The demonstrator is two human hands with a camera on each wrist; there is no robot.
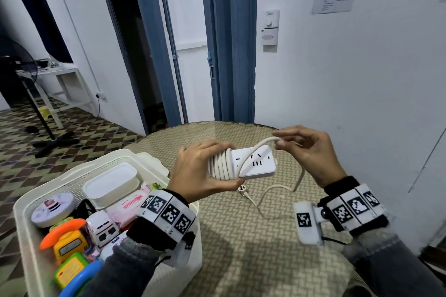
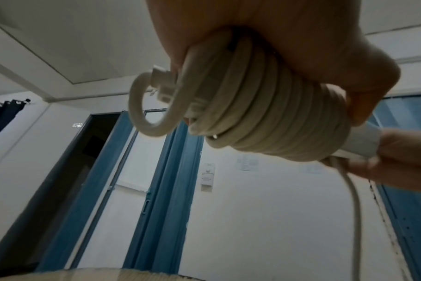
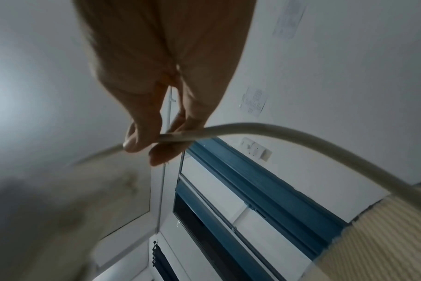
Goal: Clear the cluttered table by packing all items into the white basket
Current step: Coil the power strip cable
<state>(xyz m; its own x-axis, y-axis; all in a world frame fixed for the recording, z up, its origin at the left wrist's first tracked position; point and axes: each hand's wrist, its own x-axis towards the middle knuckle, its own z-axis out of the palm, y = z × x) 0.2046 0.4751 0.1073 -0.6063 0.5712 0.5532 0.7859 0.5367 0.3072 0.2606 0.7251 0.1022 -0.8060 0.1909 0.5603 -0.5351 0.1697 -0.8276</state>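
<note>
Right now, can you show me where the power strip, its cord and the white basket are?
power strip [image 1: 255,164], head view, socket face.
cord [image 3: 264,128], right wrist view, stretch beside the fingers.
white basket [image 1: 26,198], head view, left rim.

Both arms are up in front, above the bench; left hand has its fingers and thumb wrapped round the power strip; right hand is raised just beside it, thumb and fingertips pinching the cord; marker bands on both wrists.
</note>
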